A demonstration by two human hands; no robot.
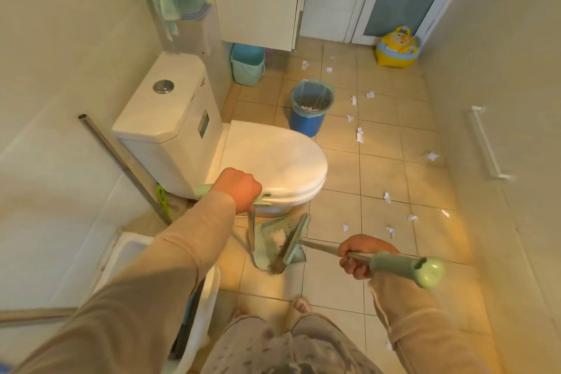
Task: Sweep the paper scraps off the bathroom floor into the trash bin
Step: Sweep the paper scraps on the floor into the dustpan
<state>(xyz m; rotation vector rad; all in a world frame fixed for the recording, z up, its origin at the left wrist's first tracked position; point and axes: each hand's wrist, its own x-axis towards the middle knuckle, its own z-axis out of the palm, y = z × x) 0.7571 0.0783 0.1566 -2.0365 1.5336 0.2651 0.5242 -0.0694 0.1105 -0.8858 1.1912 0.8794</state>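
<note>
Two hands share a pale-green cleaning set above the tiled floor [334,282] of a bathroom: the left hand [239,190] is closed in a fist round the top of the long-handled dustpan [268,241], while the right hand [359,256] wraps its fingers round the metal shaft of the broom [296,240], right next to the green end grip. The broom's head lies across the dustpan's mouth, bristles trailing inside, beside the front of the closed toilet [273,161]; something pale shows in the pan, too blurred to name. More than a dozen white paper scraps [359,135] lie scattered over the tiles to the person's right and ahead, from near the broom out toward the far door, mostly apart from one another. The blue trash bin [309,112], lined with a thin bag and already holding some paper, stands beyond the toilet with scraps off its right side. Farther off, a teal bucket [247,65] sits under a wall cabinet and a yellow cartoon-faced plastic figure [396,47] stands by the door. The scraps look crumpled and nearly weightless, so they are likely to skip or flutter under a hard flick; short, low strokes should gather them. Both tools appear light and rigid, and a grip lower on the broom's shaft would probably give finer control.
</note>
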